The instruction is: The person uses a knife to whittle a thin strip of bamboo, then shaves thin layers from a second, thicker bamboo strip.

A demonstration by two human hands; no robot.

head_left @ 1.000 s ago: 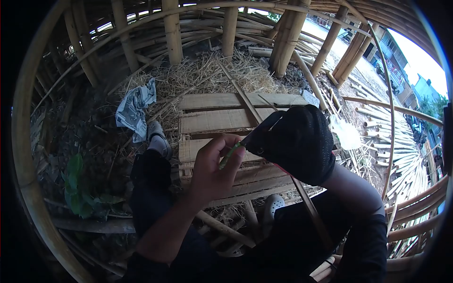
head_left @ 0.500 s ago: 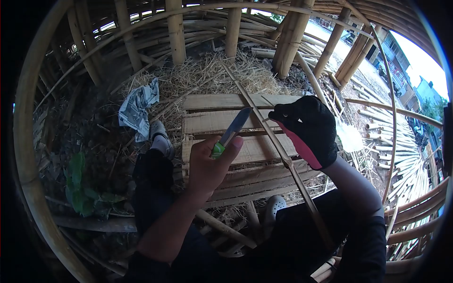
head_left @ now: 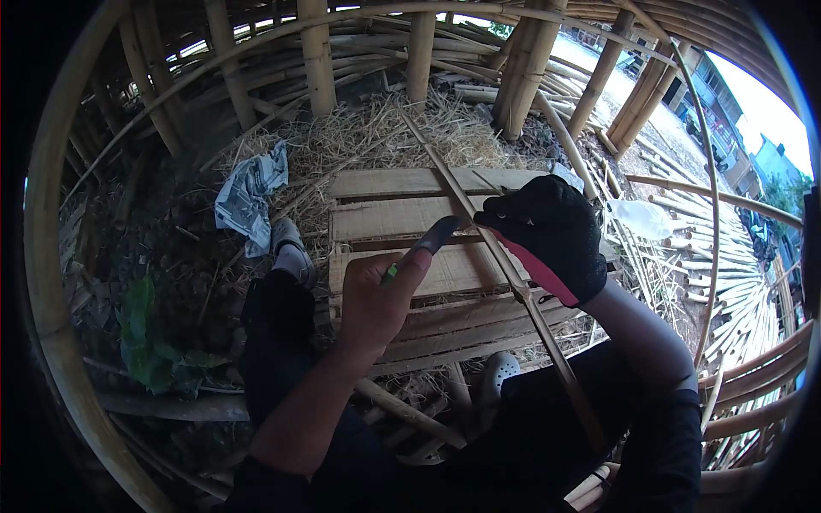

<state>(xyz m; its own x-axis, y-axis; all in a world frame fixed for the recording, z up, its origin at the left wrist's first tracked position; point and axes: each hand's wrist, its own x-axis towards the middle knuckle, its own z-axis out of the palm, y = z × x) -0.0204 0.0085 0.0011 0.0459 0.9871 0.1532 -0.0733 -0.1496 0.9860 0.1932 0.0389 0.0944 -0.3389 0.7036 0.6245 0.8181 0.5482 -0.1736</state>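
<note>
My bare left hand (head_left: 376,295) is wrapped round a knife with a green handle (head_left: 390,274); its thumb lies along the dark blade (head_left: 440,232). My right hand (head_left: 547,235), in a black and pink glove, is closed in a pinch. Between its fingertips is a small bamboo sliver (head_left: 464,227), mostly hidden, whose end meets the knife tip. Under both runs a long split bamboo strip (head_left: 540,323), slanting from the straw across the slatted wooden bench (head_left: 368,224) to my thigh.
Crumpled newspaper (head_left: 252,192) lies left of the bench, near a foot in a shoe (head_left: 291,244). Bamboo posts (head_left: 318,64) stand beyond the straw (head_left: 368,132). A clear plastic bag or bottle (head_left: 641,220) and many cut bamboo poles (head_left: 727,282) are at right.
The knife has moved right and forward, its blade now turned and meeting the sliver. My right hand has shifted slightly left and down. The long bamboo strip stays in place.
</note>
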